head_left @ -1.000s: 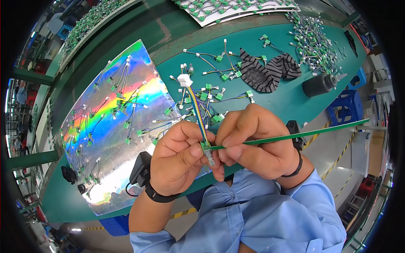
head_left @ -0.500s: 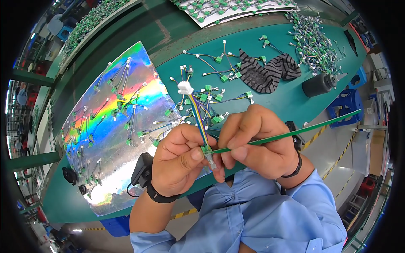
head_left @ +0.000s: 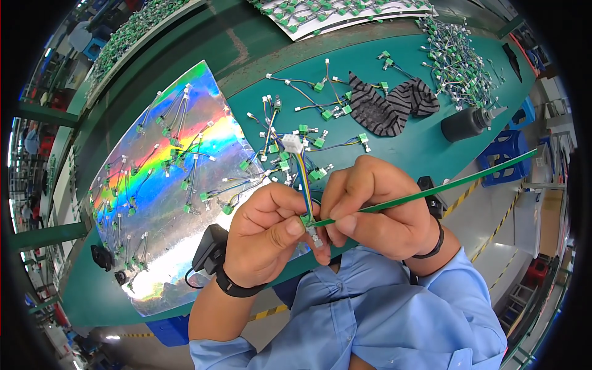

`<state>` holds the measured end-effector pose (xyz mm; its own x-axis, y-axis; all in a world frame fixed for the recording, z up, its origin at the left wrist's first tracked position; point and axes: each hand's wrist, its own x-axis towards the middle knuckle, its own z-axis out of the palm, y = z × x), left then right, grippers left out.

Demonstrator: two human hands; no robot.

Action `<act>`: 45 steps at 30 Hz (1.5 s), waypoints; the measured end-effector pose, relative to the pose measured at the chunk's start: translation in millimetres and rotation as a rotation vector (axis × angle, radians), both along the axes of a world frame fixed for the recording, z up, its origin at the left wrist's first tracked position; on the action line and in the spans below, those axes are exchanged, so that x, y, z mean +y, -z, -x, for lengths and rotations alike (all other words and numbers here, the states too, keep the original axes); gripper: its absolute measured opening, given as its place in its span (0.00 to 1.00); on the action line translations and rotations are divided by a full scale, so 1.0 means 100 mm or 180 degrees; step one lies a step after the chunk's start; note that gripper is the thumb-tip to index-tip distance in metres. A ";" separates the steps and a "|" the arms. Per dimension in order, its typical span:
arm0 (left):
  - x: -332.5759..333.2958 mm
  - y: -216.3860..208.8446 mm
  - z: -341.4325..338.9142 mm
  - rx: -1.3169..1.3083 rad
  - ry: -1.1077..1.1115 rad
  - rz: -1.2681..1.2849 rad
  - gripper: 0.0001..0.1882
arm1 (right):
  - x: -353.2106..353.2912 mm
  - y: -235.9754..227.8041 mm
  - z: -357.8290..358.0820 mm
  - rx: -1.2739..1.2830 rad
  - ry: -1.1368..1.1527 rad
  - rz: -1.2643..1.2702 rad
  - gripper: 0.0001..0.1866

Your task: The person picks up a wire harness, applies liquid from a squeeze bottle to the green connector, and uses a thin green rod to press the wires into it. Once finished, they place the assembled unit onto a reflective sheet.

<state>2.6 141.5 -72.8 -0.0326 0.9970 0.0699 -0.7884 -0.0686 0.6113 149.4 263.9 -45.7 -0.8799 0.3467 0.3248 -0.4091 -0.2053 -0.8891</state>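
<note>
My left hand point(head_left: 266, 237) pinches a small green board piece point(head_left: 306, 220) with coloured wires point(head_left: 303, 179) rising from it to a white connector point(head_left: 291, 143). My right hand point(head_left: 376, 209) grips the near end of a long thin green strip point(head_left: 431, 192) that runs out to the right. The strip's end meets the small board between my thumbs. A small metal part point(head_left: 315, 237) hangs just under the joint. Both hands are held close above the front edge of the green table point(head_left: 419, 142).
A shiny rainbow sheet point(head_left: 160, 185) with several wired pieces lies at left. Loose wired green parts point(head_left: 296, 117) are scattered behind my hands. A striped cloth point(head_left: 388, 108), a black bottle point(head_left: 468, 122) and a heap of parts point(head_left: 456, 55) sit at right.
The two hands have stayed pressed together on the board and strip. The white connector and its wires have shifted slightly, and the strip's far end has tilted a little.
</note>
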 end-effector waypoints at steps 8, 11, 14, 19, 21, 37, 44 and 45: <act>0.01 0.00 -0.01 0.0198 -0.0164 -0.0051 0.09 | -0.03 -0.02 0.00 -0.0074 0.0078 -0.0031 0.05; 0.01 -0.01 -0.01 0.0129 -0.0207 -0.0004 0.09 | -0.04 -0.02 0.01 -0.0085 0.0044 0.0062 0.05; 0.01 -0.01 -0.01 0.0080 -0.0188 -0.0012 0.10 | -0.04 0.03 0.02 0.0146 0.0055 0.0180 0.05; 0.00 0.00 -0.02 0.0034 -0.0112 -0.0086 0.10 | -0.09 0.02 0.02 0.0118 0.0178 0.0349 0.04; 0.00 0.00 -0.02 0.0025 -0.0104 -0.0089 0.10 | -0.07 0.00 0.01 0.0035 0.0108 0.0293 0.04; 0.02 0.01 -0.03 0.0291 -0.0213 -0.0025 0.09 | -0.06 0.00 -0.01 -0.0137 0.0080 0.0336 0.04; 0.01 0.00 -0.04 0.0208 -0.0336 0.0127 0.10 | -0.05 0.05 0.01 0.0001 0.0028 0.0414 0.04; 0.02 0.00 -0.04 0.0210 -0.0334 0.0131 0.10 | -0.06 0.08 0.02 0.0116 0.0046 0.0489 0.04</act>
